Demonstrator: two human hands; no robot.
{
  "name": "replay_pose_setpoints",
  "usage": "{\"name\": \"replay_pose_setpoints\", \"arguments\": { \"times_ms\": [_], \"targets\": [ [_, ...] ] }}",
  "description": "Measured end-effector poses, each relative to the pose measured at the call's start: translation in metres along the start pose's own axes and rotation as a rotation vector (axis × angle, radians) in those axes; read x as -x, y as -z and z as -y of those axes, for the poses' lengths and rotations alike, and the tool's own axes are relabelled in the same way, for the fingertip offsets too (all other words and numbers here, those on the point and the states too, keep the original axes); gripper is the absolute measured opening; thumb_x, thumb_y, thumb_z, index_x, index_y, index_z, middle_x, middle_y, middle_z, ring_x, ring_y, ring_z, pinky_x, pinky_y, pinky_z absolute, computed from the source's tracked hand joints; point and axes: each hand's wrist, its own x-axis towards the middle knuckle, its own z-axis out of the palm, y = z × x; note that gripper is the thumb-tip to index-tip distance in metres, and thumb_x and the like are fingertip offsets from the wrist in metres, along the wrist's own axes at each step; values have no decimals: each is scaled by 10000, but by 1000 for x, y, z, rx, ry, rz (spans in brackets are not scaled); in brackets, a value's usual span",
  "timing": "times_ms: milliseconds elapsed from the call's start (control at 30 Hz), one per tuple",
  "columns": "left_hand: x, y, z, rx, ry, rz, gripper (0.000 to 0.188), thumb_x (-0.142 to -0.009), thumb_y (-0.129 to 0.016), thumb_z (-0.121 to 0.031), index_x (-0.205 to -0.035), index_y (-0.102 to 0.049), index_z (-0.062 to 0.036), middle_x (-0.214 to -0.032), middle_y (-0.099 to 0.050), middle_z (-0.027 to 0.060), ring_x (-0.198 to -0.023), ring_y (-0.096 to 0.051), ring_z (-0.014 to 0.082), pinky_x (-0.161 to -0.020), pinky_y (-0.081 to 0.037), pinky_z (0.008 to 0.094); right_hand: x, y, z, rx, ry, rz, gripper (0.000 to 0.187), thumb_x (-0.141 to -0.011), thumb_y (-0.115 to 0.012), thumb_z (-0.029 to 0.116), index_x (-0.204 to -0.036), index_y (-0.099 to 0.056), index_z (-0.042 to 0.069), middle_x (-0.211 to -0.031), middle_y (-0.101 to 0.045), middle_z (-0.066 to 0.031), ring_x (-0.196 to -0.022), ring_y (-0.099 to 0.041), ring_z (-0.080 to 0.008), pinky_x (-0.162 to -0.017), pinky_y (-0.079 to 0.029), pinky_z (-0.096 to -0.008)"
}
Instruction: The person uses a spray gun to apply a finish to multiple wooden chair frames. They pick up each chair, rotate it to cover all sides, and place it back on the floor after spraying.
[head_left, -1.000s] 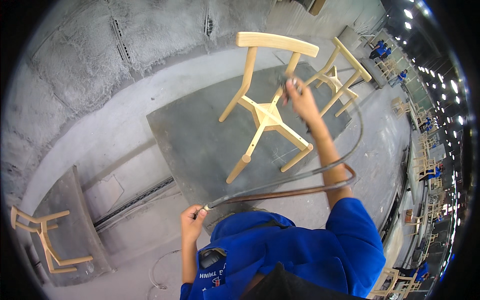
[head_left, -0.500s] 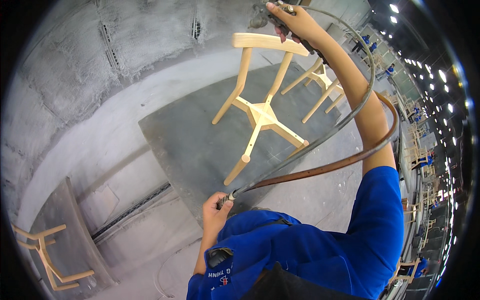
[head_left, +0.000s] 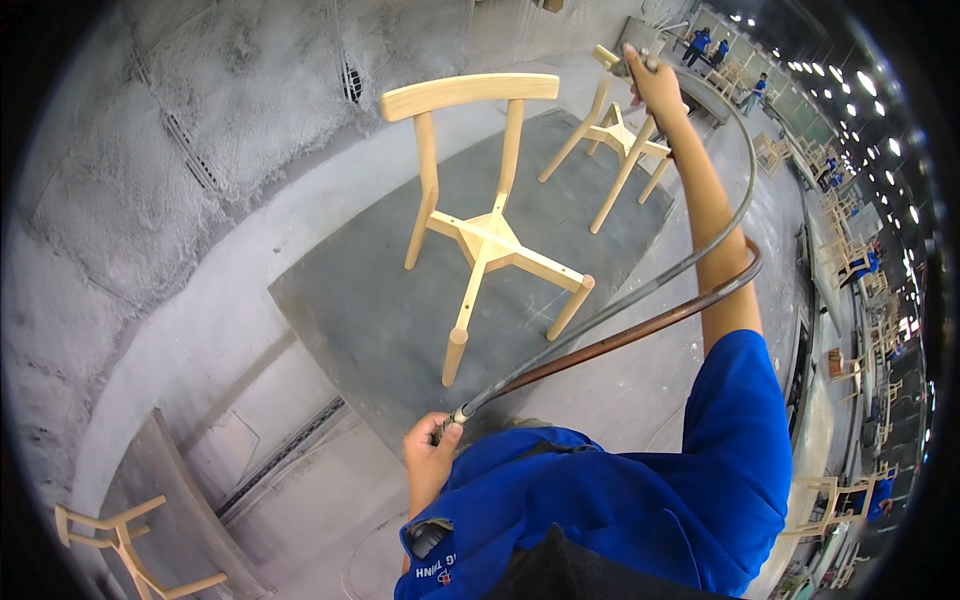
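Note:
My right hand (head_left: pixel 658 92), arm stretched out to the far right, is closed around a spray gun (head_left: pixel 636 64). A grey hose (head_left: pixel 748 165) and a brown hose (head_left: pixel 640 338) loop from that arm down to my left hand (head_left: pixel 430 455). There, low in the middle, my left fingers are closed round the hoses near a metal fitting (head_left: pixel 458 414). Between my hands and the wall stands a pale wooden chair frame (head_left: pixel 488 238) without a seat, its curved backrest on the far side. Behind the gun is a second chair frame (head_left: pixel 618 137); the gun partly covers its top.
Both frames stand on a dark flat board (head_left: pixel 350 270). A dusty grey wall (head_left: pixel 250 110) curves along the left. Another chair frame (head_left: pixel 130 545) lies at lower left near a curved panel (head_left: pixel 185 490). Several people in blue and more chairs fill the hall at right.
My right hand with the spray gun has moved right, from over the near frame's backrest to in front of the second frame. The view has shifted; my left hand keeps its hold.

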Motion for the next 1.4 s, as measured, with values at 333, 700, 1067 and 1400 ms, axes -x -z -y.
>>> {"name": "replay_pose_setpoints", "arguments": {
  "times_ms": [333,700,1067,1400],
  "targets": [
    [40,-22,-8,-71,113,51,295,-897,-786,-293,-862,-686,-17,-761,-605,-47,-702,-481,45,-653,-378,229,166,-70,-37,-786,-84,203,587,-964,-652,519,-1395,-613,122,-732,-638,7,-592,-606,-77,-492,-450,-248],
    [58,-47,89,-220,389,360,149,-926,-744,-152,-921,-707,-8,-795,-669,-11,-723,-581,61,-654,-478,240,352,14,-180,-920,-419,492,753,-1001,-283,702,-1314,-533,64,-844,-673,-59,-671,-646,-115,-454,-401,-211],
    [-63,-273,229,-613,352,827,281,-981,-698,-286,-999,-720,-5,-864,-721,41,-762,-628,92,-717,-508,267,491,202,-430,-754,-1156,-165,796,-986,-286,746,-1163,-629,50,-825,-708,-96,-738,-736,-199,-438,-440,-263],
    [-134,-449,225,-619,562,1212,247,-949,-749,-236,-1094,-695,-43,-940,-725,30,-862,-664,106,-784,-532,279,463,285,-503,-656,-1332,-543,396,-960,-673,441,-980,-634,47,-755,-683,-95,-656,-723,-220,-401,-411,-266]
  ]
}}
